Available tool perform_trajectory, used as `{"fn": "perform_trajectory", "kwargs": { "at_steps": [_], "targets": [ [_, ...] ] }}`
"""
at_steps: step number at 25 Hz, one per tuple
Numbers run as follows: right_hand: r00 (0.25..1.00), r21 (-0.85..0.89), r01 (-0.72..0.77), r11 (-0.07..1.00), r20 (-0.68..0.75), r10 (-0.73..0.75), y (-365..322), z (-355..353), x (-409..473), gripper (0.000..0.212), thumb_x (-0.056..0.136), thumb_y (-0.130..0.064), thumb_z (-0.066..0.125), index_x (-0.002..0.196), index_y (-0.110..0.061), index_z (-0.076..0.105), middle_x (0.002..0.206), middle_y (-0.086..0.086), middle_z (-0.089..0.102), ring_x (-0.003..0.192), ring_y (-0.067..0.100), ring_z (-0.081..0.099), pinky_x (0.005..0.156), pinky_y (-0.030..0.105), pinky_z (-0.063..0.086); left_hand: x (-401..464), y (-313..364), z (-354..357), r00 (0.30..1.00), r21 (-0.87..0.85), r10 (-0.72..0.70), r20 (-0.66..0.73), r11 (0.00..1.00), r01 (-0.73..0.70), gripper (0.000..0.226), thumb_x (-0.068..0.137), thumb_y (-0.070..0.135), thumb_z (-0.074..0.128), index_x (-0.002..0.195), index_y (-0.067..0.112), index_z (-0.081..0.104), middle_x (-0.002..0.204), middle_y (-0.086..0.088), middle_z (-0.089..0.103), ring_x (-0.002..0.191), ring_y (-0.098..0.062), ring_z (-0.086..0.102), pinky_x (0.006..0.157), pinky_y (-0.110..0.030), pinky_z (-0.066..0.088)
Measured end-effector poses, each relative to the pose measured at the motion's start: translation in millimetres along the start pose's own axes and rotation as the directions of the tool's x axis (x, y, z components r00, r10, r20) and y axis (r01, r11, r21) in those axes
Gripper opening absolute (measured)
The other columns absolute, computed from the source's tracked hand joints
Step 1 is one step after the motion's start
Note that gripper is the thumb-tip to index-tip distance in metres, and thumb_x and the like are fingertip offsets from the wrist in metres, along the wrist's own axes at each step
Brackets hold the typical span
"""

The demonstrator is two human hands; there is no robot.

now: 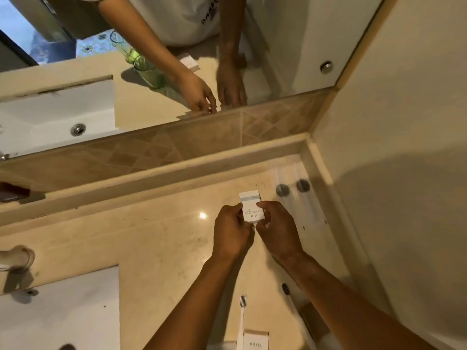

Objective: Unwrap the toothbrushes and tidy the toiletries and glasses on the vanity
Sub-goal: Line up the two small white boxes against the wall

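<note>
Two hands are working together over the beige stone worktop (156, 238) in the head view. The left hand (231, 229) is pinching the left edge of a small white packet (251, 207), and the right hand (276, 227) is gripping its right edge, fingers curled round it. The packet is standing upright between the fingertips, printed face toward the camera, with a pale grey band showing near its top; whether it is touching the worktop cannot be told.

Below the hands, between the two forearms, a white toothbrush (242, 319) is lying unwrapped on the worktop, bristles pointing toward the hands. Just beside its handle, a tan sachet (255, 339) is lying flat. Under the right forearm, a second toothbrush (286, 290) with dark bristles is showing its head. Beyond the right hand, a strip of clear wrapping (293, 178) is lying against the corner by the wall.

Well to the left of the hands, the white basin (75, 311) is sitting in the worktop. Above the hands, the mirror (290, 59) is reflecting both arms and two green glasses (141, 64) standing close together.
</note>
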State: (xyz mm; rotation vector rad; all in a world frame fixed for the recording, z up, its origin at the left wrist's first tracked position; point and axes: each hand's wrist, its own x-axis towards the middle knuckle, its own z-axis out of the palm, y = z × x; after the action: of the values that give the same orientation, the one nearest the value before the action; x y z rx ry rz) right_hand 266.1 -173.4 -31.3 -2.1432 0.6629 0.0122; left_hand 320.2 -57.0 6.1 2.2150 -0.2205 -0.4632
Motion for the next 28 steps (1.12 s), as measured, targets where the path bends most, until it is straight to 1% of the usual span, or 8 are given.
{"fn": "perform_trajectory", "kwargs": {
  "at_steps": [2,6,9,14,17,20,25,28],
  "targets": [
    [1.000,0.013,0.019,1.000,-0.011,-0.019,0.8,2.9,19.1,0.045,0.085,0.000,0.070,0.127,-0.015,0.059,0.131,0.003,0.061,0.117,0.019,0.062,0.086,0.009,0.050,18.0,-3.9,5.8,0.999,0.061,0.045,-0.028,0.997,-0.043,0.033,0.086,0.003,0.063,0.115,0.017,0.071,0.096,-0.002,0.065,0.087,-0.014,0.057,0.067,-0.005,0.037],
    [0.995,0.001,0.088,0.996,-0.042,-0.088,-0.6,7.5,48.0,0.045,0.087,-0.005,0.072,0.128,-0.016,0.059,0.134,0.002,0.060,0.116,0.018,0.061,0.096,0.030,0.056,46.2,-17.1,15.5,0.992,0.137,0.107,-0.061,0.986,-0.097,0.037,0.086,0.006,0.059,0.120,0.017,0.068,0.104,-0.002,0.064,0.096,-0.018,0.058,0.077,-0.017,0.039],
    [0.995,-0.014,0.094,0.996,-0.040,-0.094,-1.4,7.1,61.9,0.047,0.087,-0.002,0.069,0.129,-0.018,0.058,0.134,0.000,0.058,0.118,0.018,0.058,0.097,0.030,0.054,58.2,-18.4,18.9,0.991,0.136,0.114,-0.073,0.985,-0.103,0.038,0.087,0.007,0.060,0.123,0.016,0.066,0.110,-0.003,0.065,0.103,-0.018,0.057,0.084,-0.019,0.039],
    [0.996,-0.070,0.075,0.995,-0.041,-0.078,-0.6,5.3,76.4,0.048,0.086,0.000,0.065,0.130,-0.019,0.059,0.134,-0.002,0.058,0.118,0.017,0.055,0.098,0.027,0.051,70.5,-19.2,23.2,0.993,0.116,0.110,-0.049,0.988,-0.103,0.040,0.085,0.004,0.059,0.122,0.016,0.066,0.113,-0.003,0.063,0.106,-0.019,0.056,0.085,-0.020,0.041],
    [0.998,-0.086,0.054,0.995,-0.037,-0.057,-1.5,6.3,80.8,0.047,0.090,-0.005,0.066,0.133,-0.021,0.057,0.140,-0.003,0.056,0.125,0.015,0.051,0.105,0.027,0.048,74.6,-20.5,24.4,0.992,0.115,0.111,-0.063,0.988,-0.103,0.041,0.086,0.006,0.059,0.126,0.018,0.065,0.115,-0.001,0.063,0.107,-0.018,0.056,0.085,-0.019,0.042],
    [0.998,-0.081,0.040,0.996,-0.036,-0.043,-1.5,8.2,82.8,0.047,0.091,-0.009,0.067,0.135,-0.022,0.056,0.142,-0.003,0.055,0.127,0.016,0.050,0.107,0.033,0.049,76.6,-20.9,25.5,0.992,0.099,0.102,-0.076,0.991,-0.095,0.043,0.087,0.008,0.060,0.129,0.017,0.064,0.118,-0.002,0.062,0.108,-0.018,0.057,0.087,-0.019,0.043],
    [0.999,-0.056,0.027,0.998,-0.043,-0.029,-0.9,10.1,85.2,0.048,0.090,-0.011,0.071,0.134,-0.022,0.055,0.141,-0.002,0.055,0.126,0.017,0.052,0.106,0.036,0.051,77.4,-20.3,27.3,0.992,0.079,0.077,-0.101,0.994,-0.069,0.044,0.088,0.010,0.062,0.131,0.018,0.061,0.116,-0.002,0.064,0.108,-0.020,0.057,0.091,-0.030,0.050],
    [0.999,-0.050,0.027,0.998,-0.017,-0.028,-5.0,6.7,82.1,0.049,0.090,-0.016,0.071,0.136,-0.022,0.054,0.143,0.000,0.053,0.128,0.019,0.050,0.107,0.035,0.049,72.2,-14.7,22.5,0.991,0.048,0.096,-0.091,0.995,-0.091,0.051,0.085,0.009,0.065,0.134,0.020,0.057,0.120,-0.002,0.067,0.110,-0.022,0.058,0.093,-0.030,0.046]
  ]
}}
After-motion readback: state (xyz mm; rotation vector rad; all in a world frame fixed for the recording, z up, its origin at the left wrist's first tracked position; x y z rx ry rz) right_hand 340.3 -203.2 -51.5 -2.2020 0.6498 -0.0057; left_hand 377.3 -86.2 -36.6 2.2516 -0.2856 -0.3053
